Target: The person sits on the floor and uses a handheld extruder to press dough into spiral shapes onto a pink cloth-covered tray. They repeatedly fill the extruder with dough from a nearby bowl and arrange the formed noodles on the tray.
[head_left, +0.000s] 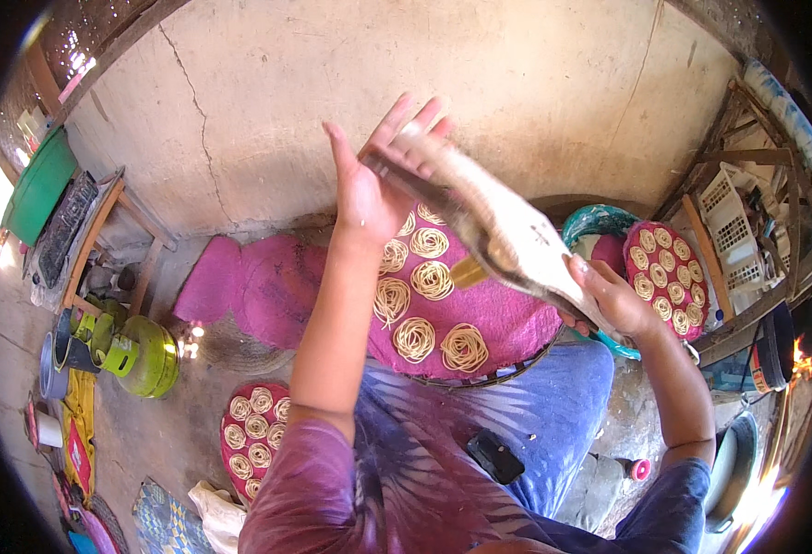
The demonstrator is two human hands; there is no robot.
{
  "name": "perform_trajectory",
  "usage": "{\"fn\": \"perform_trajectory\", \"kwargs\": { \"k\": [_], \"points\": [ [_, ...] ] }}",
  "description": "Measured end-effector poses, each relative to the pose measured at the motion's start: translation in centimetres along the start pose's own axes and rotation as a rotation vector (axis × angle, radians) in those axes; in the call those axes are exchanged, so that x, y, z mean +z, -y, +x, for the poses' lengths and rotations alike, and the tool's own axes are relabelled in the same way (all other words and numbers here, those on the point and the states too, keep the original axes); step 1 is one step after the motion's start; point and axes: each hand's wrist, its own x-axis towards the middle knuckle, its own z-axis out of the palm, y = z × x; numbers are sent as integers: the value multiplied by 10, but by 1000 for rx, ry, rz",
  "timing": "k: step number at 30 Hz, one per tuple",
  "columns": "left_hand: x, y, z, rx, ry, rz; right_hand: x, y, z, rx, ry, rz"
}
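Observation:
My left hand [375, 175] is raised, its palm and fingers pressed against the upper end of a long flat wooden press [503, 226]. My right hand [609, 300] grips the lower end of the same press. A brass nozzle [468, 271] sticks out beneath it. Under the press lies a round woven tray with a pink cloth [507, 319], holding several coiled noodle nests [433, 279]. The tray rests on my lap.
A round pink tray of noodle nests [255, 427] lies on the floor at left, another tray [666, 268] stands at right beside a teal bowl [600, 222]. A green gas cylinder [147, 355] sits left. White baskets [733, 226] and a fire [801, 355] are right.

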Motion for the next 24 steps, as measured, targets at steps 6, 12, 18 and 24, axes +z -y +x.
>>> {"fn": "perform_trajectory", "kwargs": {
  "k": [6,12,18,24],
  "points": [
    [-29,60,27,-66,-120,-383,-11,1,27,380,128,-149],
    [-87,90,36,-32,-188,-514,5,-5,60,363,-8,-484],
    [-71,80,28,-77,-157,-586,-3,21,33,409,108,-424],
    [-53,74,41,-22,-201,-499,2,21,42,299,-49,-480]
  ]
}}
